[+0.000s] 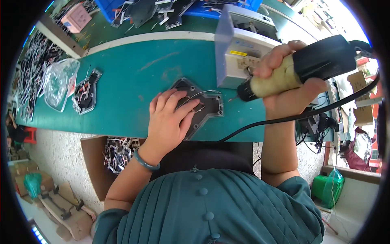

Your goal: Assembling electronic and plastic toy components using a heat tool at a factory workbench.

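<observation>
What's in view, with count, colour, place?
Screwdriver: 1, black-cream, right hand
Casing: 1, dark grey, under left hand
Second casing: 1, black, bench left
Plastic tray: 1, clear, beside it
Benchtop machine: 1, whitish, behind screwdriver
Bench: 1, green, centre
Bin: 1, blue, top
Box: 1, pink, upper left
Parts pile: uncountable, silver-black, far left
Open carton: 1, brown, below bench
Thick cable: 1, black, over right wrist
Left hand: 1, on casing
Right hand: 1, around screwdriver

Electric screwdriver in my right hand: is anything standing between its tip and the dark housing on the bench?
Nothing visible stands between the tip of the electric screwdriver in your right hand and the right end of the dark housing. Your left hand covers its left part; the black cable runs lower, outside that gap.
</observation>
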Demonstrator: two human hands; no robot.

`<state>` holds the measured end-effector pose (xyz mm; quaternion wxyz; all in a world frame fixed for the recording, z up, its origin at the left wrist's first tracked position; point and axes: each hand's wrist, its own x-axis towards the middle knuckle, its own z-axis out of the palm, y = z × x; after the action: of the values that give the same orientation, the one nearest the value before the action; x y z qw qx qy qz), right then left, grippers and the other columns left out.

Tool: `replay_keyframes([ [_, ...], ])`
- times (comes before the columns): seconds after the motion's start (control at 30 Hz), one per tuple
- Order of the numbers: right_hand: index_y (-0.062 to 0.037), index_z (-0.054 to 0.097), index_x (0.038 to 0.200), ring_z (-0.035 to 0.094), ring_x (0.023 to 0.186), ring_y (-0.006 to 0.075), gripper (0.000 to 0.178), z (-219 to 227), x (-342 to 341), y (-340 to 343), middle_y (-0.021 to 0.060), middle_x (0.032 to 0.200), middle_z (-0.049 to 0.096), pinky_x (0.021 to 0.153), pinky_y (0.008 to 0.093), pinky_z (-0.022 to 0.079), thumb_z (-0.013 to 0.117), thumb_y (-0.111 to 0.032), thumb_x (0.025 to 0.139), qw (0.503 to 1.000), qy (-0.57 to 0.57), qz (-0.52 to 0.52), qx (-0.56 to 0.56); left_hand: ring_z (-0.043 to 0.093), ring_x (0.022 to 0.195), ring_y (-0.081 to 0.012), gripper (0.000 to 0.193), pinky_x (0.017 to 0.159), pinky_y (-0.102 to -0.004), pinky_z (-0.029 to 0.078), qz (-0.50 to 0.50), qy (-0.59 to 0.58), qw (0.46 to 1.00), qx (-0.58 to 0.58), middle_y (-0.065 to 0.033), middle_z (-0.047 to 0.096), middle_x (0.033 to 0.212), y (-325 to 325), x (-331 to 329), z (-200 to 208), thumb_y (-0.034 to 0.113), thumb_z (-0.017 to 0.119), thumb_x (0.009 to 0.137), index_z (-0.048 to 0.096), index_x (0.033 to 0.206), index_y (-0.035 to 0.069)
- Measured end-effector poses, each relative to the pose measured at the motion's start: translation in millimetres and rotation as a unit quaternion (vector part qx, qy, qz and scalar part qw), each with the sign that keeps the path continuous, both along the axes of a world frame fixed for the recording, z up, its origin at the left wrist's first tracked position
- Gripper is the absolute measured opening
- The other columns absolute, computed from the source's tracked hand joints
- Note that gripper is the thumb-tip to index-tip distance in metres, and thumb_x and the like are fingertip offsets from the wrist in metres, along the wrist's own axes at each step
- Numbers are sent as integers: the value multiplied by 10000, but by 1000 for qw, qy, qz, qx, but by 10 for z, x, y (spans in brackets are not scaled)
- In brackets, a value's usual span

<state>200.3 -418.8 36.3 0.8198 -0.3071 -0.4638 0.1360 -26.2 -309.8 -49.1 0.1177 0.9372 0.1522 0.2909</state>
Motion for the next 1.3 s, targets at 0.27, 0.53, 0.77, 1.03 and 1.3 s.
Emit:
replay_keyframes([
  [0.27,-75,539,1184,594,687,204,821,-227,-345,256,80,857,605,649,385,523,623,-801,810,993,3,-21,-118,519,1241,-282,300,1072,-493,363,10,-6,1000,-25,-47,584,1243,-36,-4,-38,178,714,871,738,1170,181],
  [0.53,-72,538,1170,594,665,199,815,-236,-336,268,78,852,612,637,382,522,626,-798,810,991,-4,-16,-134,513,1238,-275,296,1079,-484,350,2,-17,999,-32,-42,578,1249,-59,4,-31,199,717,874,735,1169,182],
  [0.77,-46,534,1158,605,684,202,752,-227,-376,277,97,861,610,640,377,527,656,-720,848,993,-12,20,-112,510,1242,-271,304,1080,-486,348,-1,-13,999,-38,-42,577,1251,-73,8,-19,197,717,873,733,1176,180],
  [1.03,16,557,1084,619,645,198,580,-77,-599,320,144,794,625,612,300,524,714,-498,867,980,-113,23,-165,510,1238,-278,312,1083,-491,348,6,-4,1000,-28,-44,574,1258,-98,-10,34,195,720,867,732,1179,175],
  [1.3,4,524,1152,626,664,190,806,-103,-612,317,130,816,623,629,298,532,793,-656,775,981,-68,39,-179,511,1234,-276,311,1082,-488,351,7,-9,1000,-25,-43,575,1254,-89,0,12,195,722,869,731,1180,177],
])
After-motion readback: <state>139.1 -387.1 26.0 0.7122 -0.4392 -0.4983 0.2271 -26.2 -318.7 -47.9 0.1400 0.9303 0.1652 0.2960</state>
